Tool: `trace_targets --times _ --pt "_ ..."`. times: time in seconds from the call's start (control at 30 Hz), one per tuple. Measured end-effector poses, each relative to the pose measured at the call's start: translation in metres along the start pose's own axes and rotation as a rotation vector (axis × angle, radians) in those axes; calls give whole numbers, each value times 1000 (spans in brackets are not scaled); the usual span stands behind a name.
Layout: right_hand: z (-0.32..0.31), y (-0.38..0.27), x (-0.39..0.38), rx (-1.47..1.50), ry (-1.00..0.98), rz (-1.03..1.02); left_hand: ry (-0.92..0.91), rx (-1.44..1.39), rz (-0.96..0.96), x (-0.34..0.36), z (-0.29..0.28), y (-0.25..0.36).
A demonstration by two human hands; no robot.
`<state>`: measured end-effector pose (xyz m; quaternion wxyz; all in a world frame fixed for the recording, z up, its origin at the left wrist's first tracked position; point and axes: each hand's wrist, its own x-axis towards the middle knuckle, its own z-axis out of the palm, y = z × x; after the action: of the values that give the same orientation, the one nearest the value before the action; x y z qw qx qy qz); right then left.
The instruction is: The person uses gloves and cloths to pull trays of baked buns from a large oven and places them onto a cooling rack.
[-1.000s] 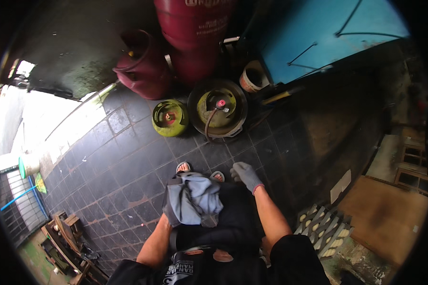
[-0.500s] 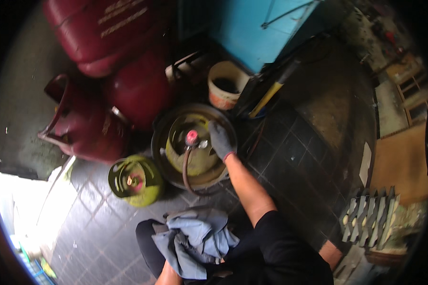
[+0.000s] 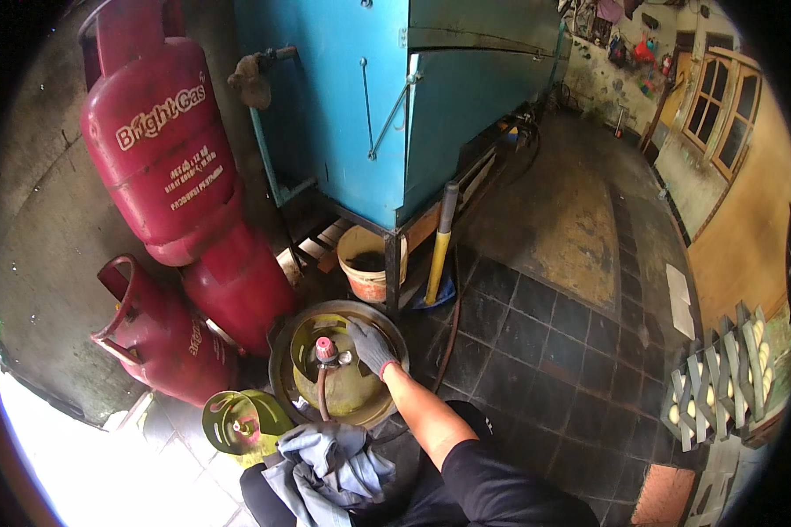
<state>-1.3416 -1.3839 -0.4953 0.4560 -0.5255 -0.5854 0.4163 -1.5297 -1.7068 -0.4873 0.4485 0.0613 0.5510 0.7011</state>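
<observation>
My right hand [image 3: 373, 346], in a grey glove, grips the right side of the collar of a green gas cylinder [image 3: 356, 386]. That cylinder stands inside a wide dark basin [image 3: 281, 379]. On its valve sits a regulator with a red knob [image 3: 326, 348], and a brown hose [image 3: 322, 395] runs from it toward me. A second small green gas cylinder [image 3: 268, 420] stands to the left of the basin, its valve bare. A crumpled blue-grey cloth [image 3: 330, 465] lies over my lap. No part of my left hand shows.
Large dark red gas cylinders [image 3: 163, 149] are stacked at the left, with another [image 3: 171, 342] tilted beside them. Behind the basin are a white-and-orange bucket [image 3: 366, 279], a yellow-handled tool [image 3: 438, 263] and a blue metal cabinet [image 3: 334, 114]. A grey slatted rack [image 3: 716, 378] is at the right.
My view has tilted up, showing more of the cabinet and the room beyond. My right hand stays on the cylinder's collar.
</observation>
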Motion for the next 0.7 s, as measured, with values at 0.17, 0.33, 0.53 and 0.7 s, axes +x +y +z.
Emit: trace_targets --times 0.17,0.33,0.53,0.7 --pt "-6 7 1 -6 35 -75 0 -19 41 3 2 1" --pt "-10 7 -9 51 36 -22 12 -35 80 3 -3 5" --pt "-23 2 -30 37 45 -29 17 -71 94 4 -5 12" --pt "-33 12 -41 167 76 -26 -1 -129 73 0 0 14"
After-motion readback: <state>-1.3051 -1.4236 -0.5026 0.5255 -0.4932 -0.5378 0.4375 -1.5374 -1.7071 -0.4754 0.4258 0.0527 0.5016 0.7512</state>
